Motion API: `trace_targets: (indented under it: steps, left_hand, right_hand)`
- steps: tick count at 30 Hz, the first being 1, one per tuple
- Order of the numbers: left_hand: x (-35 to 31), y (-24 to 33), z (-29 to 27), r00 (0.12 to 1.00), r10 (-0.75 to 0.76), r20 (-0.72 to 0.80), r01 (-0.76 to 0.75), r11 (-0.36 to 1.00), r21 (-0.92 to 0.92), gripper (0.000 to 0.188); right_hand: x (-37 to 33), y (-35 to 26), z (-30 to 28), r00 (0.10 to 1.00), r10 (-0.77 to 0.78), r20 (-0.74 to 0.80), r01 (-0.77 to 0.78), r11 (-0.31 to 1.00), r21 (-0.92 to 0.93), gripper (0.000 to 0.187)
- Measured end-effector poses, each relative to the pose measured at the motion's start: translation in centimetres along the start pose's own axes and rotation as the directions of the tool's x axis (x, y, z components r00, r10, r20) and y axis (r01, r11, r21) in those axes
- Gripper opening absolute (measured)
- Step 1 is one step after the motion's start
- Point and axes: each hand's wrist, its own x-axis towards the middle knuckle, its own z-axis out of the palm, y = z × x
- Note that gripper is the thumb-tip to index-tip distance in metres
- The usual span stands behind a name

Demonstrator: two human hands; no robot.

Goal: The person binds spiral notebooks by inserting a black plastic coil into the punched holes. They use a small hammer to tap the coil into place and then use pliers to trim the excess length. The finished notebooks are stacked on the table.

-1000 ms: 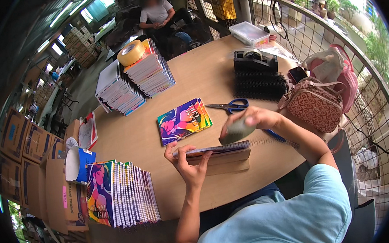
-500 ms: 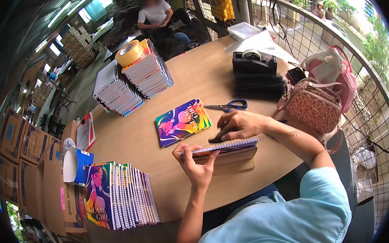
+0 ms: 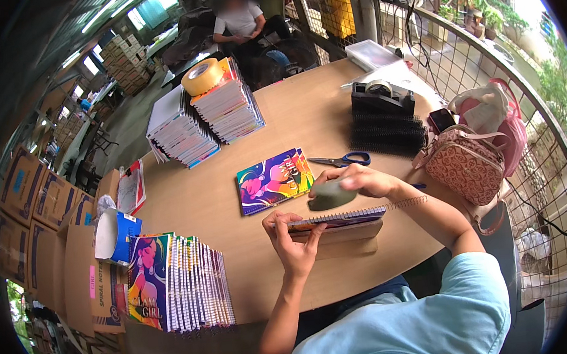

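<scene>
My left hand (image 3: 290,242) pinches the left end of a notebook (image 3: 339,220) that stands on edge, binding side up. A spiral coil (image 3: 409,202) sticks out past the notebook's right end. A light wooden block (image 3: 350,233) is against its near side. Just above the binding, my right hand (image 3: 366,181) grips a rounded, dark grey-green object (image 3: 331,196), blurred by motion; its kind is unclear. Beyond the hands lie a few colourful notebooks (image 3: 272,183) and blue-handled scissors (image 3: 343,160).
Bound notebooks (image 3: 147,282) stand in a row at the near left, by cardboard boxes (image 3: 72,264). Tall book stacks (image 3: 181,128) carry a tape roll (image 3: 202,77). At right are a tape dispenser (image 3: 383,97), black coils (image 3: 387,133) and a patterned bag (image 3: 465,164). A person (image 3: 240,25) sits beyond.
My right hand has lifted the dark object off the table and brought it over the notebook's binding. My left hand keeps its hold. The whole view has shifted slightly.
</scene>
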Motion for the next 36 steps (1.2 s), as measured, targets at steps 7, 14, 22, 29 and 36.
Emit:
trace_targets:
  steps: [7,14,22,29,36]
  left_hand:
    - [-0.3,-3.5,-2.5,0.951,-0.296,0.085,0.282,0.728,-0.625,0.032]
    - [-0.3,-4.4,-3.1,0.949,-0.288,0.126,0.303,0.737,-0.604,0.022]
    - [0.2,-5.1,-3.5,0.956,-0.275,0.107,0.279,0.726,-0.628,0.046]
    - [0.6,-5.2,-3.4,0.965,-0.254,0.069,0.245,0.766,-0.595,0.057]
    - [-0.2,-5.7,-3.7,0.950,-0.246,0.192,0.310,0.673,-0.671,0.052]
  right_hand:
    - [1.2,0.0,0.4,0.997,0.026,0.078,-0.028,0.999,0.023,0.045]
    - [2.6,-0.1,1.0,0.992,-0.016,0.126,0.046,0.971,-0.236,0.049]
    - [5.2,-0.7,2.3,0.972,0.194,0.130,-0.019,0.620,-0.785,0.048]
    - [6.8,0.6,1.5,0.945,0.320,0.069,-0.194,0.718,-0.669,0.044]
    - [-2.8,1.4,-0.5,0.937,-0.122,-0.328,-0.258,0.393,-0.883,0.053]
